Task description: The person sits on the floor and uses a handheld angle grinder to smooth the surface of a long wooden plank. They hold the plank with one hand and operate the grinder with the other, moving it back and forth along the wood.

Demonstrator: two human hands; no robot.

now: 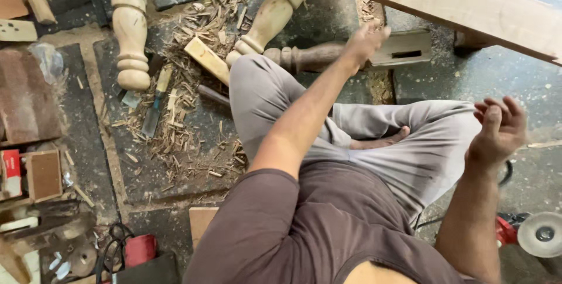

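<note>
Head view looks down on a person seated cross-legged on a stone floor. The left hand [364,43] reaches out at upper centre of the frame, fingers loosely spread and gripping nothing, just short of a dark turned wooden leg [304,57] lying on the floor and close under the long pale plank [445,0] that crosses the upper right corner. The right hand [499,129] hangs in the air at right of the frame, fingers curled loosely inward, holding nothing. Two pale turned legs [132,32] lie at upper left and upper centre, among a heap of wood shavings [181,108] with a chisel [154,105] in it. An angle grinder [535,234] sits at the lower right edge.
</note>
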